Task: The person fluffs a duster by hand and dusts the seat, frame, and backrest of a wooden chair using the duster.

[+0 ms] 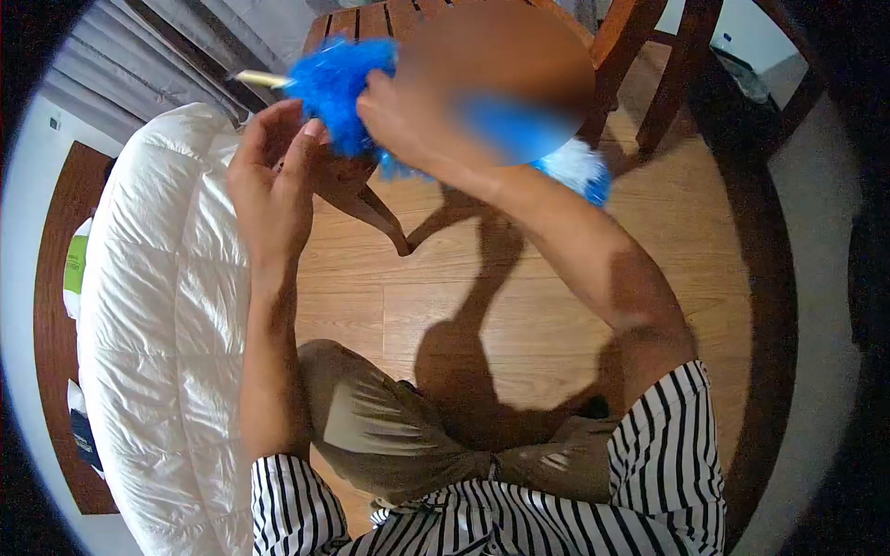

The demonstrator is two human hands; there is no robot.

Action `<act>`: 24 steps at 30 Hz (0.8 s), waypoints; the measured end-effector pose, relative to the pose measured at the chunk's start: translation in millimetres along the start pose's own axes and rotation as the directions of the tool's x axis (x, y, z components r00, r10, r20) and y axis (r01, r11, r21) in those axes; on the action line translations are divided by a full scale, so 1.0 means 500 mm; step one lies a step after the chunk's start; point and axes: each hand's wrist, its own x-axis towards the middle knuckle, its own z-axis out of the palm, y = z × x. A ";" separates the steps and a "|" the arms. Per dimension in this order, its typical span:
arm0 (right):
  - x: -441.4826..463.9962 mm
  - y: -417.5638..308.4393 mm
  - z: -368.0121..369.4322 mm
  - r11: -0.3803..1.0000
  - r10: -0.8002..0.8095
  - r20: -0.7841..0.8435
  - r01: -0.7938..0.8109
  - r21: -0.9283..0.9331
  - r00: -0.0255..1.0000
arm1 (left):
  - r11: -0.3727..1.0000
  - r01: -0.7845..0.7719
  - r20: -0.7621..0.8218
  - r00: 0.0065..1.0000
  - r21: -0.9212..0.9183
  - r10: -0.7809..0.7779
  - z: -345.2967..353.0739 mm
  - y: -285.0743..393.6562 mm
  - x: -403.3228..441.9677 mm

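A bundle of shiny blue tinsel-like fluff [338, 79] is in front of me, above the slatted wooden furniture. A pale yellow stick [264, 81] juts from its left end. My right hand [394, 116] is closed on the fluff's right side, its fingers partly sunk in the strands. At the lower left edge is my left hand [278, 157], fingers curved and apart from the thumb, whose tip is by the strands. A blue and white fluffy piece [577, 169] shows beyond my right forearm. A blurred oval hides what lies between the two fluffy parts.
A white quilted duvet [158, 278] covers the bed on my left. Slatted wooden furniture [357, 20] stands ahead, with more wooden legs [681, 74] at the upper right. Grey curtains [120, 65] hang at the upper left. Wood flooring [343, 287] lies below, with shadows across it.
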 end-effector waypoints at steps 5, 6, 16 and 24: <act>0.012 -0.019 -0.004 0.869 0.150 0.086 -0.173 0.463 0.985 | 0.990 0.131 -0.045 0.991 0.051 -0.128 -0.009 -0.041 0.005; 0.007 -0.005 -0.012 0.817 0.090 0.089 -0.125 0.563 0.992 | 0.986 0.157 -0.051 0.987 0.050 -0.155 -0.002 -0.036 0.003; -0.043 0.008 -0.005 0.710 0.026 0.144 -0.120 0.694 0.989 | 0.992 0.042 0.151 0.987 0.122 -0.061 0.027 -0.067 0.006; -0.009 0.090 -0.135 0.771 -0.283 0.377 -0.024 0.636 0.882 | 0.997 0.050 0.005 0.999 0.052 -0.050 0.002 -0.027 0.012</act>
